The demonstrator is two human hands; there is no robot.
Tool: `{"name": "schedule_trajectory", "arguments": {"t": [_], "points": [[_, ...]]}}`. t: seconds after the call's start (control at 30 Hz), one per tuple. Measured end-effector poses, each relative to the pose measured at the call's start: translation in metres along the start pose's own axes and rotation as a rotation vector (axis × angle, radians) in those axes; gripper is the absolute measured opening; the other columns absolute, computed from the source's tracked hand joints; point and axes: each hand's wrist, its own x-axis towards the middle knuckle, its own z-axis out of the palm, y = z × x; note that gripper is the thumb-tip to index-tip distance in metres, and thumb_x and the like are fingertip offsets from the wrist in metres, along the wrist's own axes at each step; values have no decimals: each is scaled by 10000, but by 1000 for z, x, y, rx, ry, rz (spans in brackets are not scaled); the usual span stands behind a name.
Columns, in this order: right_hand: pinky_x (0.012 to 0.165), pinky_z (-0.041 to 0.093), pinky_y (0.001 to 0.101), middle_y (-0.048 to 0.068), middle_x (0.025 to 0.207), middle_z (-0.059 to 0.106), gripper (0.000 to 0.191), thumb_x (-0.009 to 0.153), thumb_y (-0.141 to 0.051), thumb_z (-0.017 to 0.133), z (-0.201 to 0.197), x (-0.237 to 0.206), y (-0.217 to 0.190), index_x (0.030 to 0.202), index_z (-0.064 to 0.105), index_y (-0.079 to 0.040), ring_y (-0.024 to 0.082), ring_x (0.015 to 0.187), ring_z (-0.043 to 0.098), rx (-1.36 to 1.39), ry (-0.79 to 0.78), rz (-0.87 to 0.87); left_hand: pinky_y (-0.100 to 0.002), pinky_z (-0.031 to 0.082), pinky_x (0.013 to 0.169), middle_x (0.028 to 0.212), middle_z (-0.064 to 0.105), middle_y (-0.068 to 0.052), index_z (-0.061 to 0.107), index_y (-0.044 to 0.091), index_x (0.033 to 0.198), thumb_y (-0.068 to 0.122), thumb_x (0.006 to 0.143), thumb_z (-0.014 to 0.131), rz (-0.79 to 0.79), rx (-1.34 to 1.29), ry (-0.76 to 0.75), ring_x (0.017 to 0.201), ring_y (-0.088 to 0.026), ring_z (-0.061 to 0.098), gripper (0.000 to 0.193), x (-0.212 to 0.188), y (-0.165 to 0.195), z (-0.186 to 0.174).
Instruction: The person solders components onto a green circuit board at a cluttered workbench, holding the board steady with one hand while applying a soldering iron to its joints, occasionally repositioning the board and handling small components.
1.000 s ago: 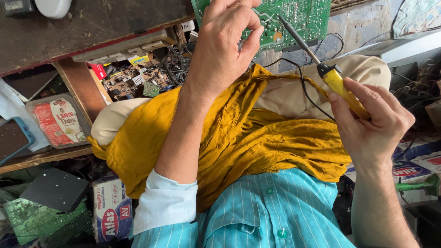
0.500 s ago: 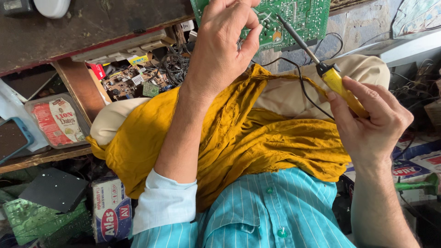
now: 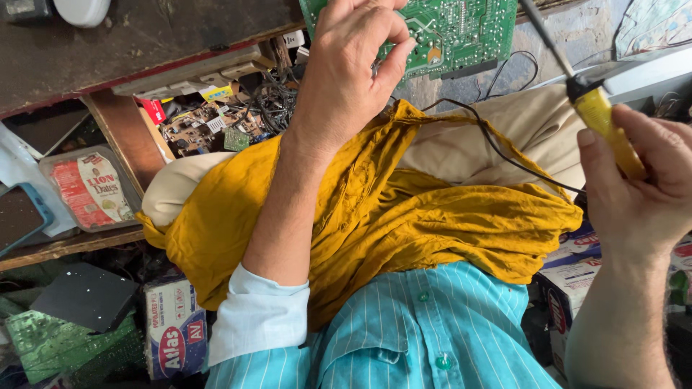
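Note:
My left hand (image 3: 353,65) is raised at the top centre, fingers pinched on the lower edge of a green circuit board (image 3: 461,32). My right hand (image 3: 641,191) at the right edge grips the yellow handle of a soldering iron (image 3: 602,119). Its dark metal shaft points up and left, its tip lying off the top of the frame near the board's right side. A black cord (image 3: 497,148) trails from the iron across my lap. A mustard-yellow cloth (image 3: 404,216) covers my knees.
A dark wooden bench top (image 3: 144,36) runs along the upper left. Below it sits a shelf with loose circuit boards and wires (image 3: 216,122) and a plastic food tub (image 3: 90,187). Small cardboard boxes (image 3: 173,331) and green boards lie at lower left; more boxes (image 3: 569,288) at right.
The view has shifted so both hands sit further right. My right hand and the soldering iron moved right and slightly up relative to the board. My left hand keeps its hold.

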Motion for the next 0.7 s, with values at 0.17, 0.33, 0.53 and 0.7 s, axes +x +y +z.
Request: {"name": "schedule_trajectory", "arguments": {"t": [0.17, 0.33, 0.53, 0.7], "points": [[785, 577, 218, 180, 1143, 722, 268, 1038, 25, 816, -1, 7, -16, 1295, 743, 54, 174, 955, 718, -90, -113, -143, -434, 463, 1091, 1302, 640, -75, 627, 53, 979, 66, 977, 832, -12, 76, -40, 1255, -300, 579, 205, -2, 1, -2], [706, 560, 222, 185, 1068, 740, 245, 1034, -8, 854, 10, 12, -42, 1251, 752, 43, 161, 863, 719, -90, -113, -119, -439, 466, 1079, 1297, 618, -65, 645, 60, 978, 86, 979, 849, -25, 98, -51, 1245, -298, 575, 206, -6, -2, -1], [692, 554, 232, 185, 1054, 733, 260, 1015, -5, 867, 18, 19, -53, 1244, 751, 35, 163, 856, 712, -83, -94, -105, -440, 467, 1090, 1290, 611, -52, 638, 62, 967, 87, 985, 846, -15, 109, -10, 1248, -285, 568, 210, -8, -4, 5], [716, 558, 232, 173, 1050, 734, 253, 1007, 8, 854, 21, 19, -56, 1238, 752, 30, 161, 871, 717, -103, -91, -112, -442, 466, 1078, 1277, 610, -54, 639, 57, 974, 86, 988, 846, -17, 95, -17, 1238, -287, 571, 209, -9, -5, 5]]}}
